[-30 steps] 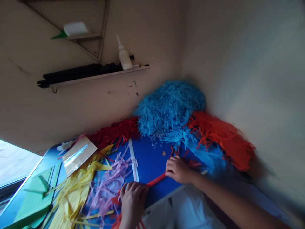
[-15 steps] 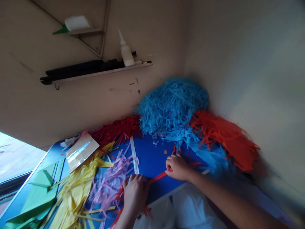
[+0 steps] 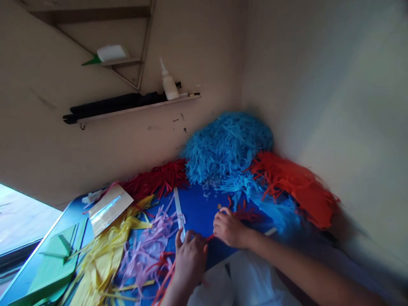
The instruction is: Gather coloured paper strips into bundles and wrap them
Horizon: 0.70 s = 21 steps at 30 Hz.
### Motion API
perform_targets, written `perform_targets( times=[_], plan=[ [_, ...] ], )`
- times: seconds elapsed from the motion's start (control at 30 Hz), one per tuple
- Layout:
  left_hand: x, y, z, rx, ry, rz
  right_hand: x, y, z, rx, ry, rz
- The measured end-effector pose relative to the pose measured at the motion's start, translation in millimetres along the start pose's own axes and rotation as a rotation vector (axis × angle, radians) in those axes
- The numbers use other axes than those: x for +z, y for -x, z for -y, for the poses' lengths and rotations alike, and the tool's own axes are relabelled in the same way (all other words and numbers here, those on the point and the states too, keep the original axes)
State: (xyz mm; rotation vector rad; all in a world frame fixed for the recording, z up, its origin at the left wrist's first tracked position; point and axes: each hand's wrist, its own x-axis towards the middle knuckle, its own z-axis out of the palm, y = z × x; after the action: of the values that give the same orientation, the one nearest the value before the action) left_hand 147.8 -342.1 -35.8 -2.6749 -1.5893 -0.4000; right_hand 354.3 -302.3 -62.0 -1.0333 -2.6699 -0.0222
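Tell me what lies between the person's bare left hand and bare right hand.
In the head view, a short stretch of narrow red paper-like strip shows between the left hand and right hand, with the blue tabletop behind it.

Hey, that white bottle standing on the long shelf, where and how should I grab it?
I'd grip the white bottle around the middle of its body, coming from the front. It stands nozzle up on the shelf, with the wall behind and a black bundle to its left, so the front looks open. Its nozzle is thin and tapering, likely a poorer hold.
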Motion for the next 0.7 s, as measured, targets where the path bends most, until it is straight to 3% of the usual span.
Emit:
perform_targets(
  times=[0.13,0.3,0.47,0.7],
  plan=[
    [12.7,2.3,1.7,0.022,0.012,-0.073,-1.8,-2.4,11.3,0.088,-0.022,-0.056],
    [28.7,18.5,8.5,0.040,0.046,-0.181,13.3,6.5,21.5,0.043,0.065,-0.123],
    [31.7,35.0,27.3,0.034,0.110,-0.127,13.6,30.6,1.8,0.123,-0.170,-0.208],
    [30.4,34.8,35.3,-0.086,0.255,-0.032,3.6,34.8,-7.2,0.347,-0.413,-0.148]
  ],
)
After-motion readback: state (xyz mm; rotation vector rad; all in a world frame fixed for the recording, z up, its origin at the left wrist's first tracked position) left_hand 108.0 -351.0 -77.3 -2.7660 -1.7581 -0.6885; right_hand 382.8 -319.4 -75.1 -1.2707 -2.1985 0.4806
